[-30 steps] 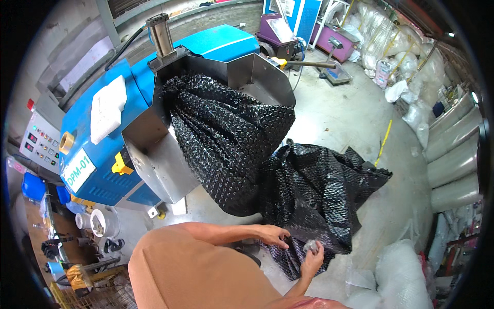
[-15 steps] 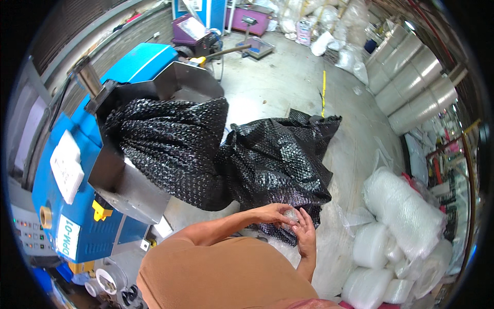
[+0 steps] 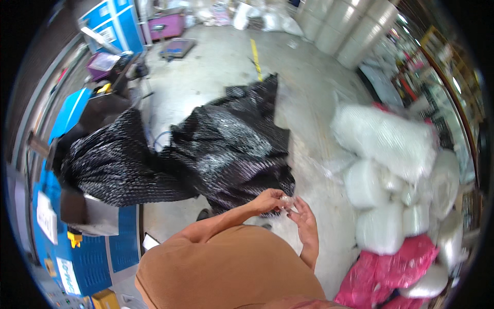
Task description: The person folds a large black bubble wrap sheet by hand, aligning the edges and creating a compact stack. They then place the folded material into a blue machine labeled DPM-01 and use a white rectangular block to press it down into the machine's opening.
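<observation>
My left hand is closed on a small crumpled piece of clear plastic, held in front of my body. Beside it, my right hand has its fingers apart, the tips right by the plastic; any contact is too small to make out. Just beyond both hands lies a large sheet of black bubble wrap, heaped on the floor in folds. It runs left up into the dark metal hopper of a blue machine.
Clear bubble wrap rolls are piled on the right, with pink plastic below them. A platform scale and a purple bin stand at the far left. Large pale rolls and white bags line the back.
My view has swung to the right, so the machine and black wrap sit further left and the pink plastic shows more. Both hands stay together at the clear plastic.
</observation>
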Available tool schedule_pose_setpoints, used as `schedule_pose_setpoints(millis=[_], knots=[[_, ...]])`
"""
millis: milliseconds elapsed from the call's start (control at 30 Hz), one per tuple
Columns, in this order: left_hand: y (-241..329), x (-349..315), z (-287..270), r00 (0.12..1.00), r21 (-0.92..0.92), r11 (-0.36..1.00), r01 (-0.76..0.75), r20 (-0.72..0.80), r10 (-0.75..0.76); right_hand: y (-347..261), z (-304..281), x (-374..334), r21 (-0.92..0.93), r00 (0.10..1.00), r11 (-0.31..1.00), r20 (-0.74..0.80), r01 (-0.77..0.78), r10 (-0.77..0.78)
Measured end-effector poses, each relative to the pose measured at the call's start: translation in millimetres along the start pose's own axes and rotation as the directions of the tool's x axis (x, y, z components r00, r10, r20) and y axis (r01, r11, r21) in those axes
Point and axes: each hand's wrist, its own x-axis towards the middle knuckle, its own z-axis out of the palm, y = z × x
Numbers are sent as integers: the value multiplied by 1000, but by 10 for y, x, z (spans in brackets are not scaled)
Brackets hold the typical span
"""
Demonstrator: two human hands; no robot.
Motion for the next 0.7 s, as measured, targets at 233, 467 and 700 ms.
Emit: schedule_pose_setpoints(millis=[233,467,700], knots=[[-115,1016,1468,982,214,974,-68,186,27,-574,-1513,-819,95,984,995,-176,-4,21],[-14,2200,1743,999,154,987,43,18,-46,-609,-2729,-1111,-19,788,1000,-615,-11,-3],[195,3272,2334,970,79,976,201,127,-209,-573,-3695,-766,-2,637,1000,-771,-9,4]])
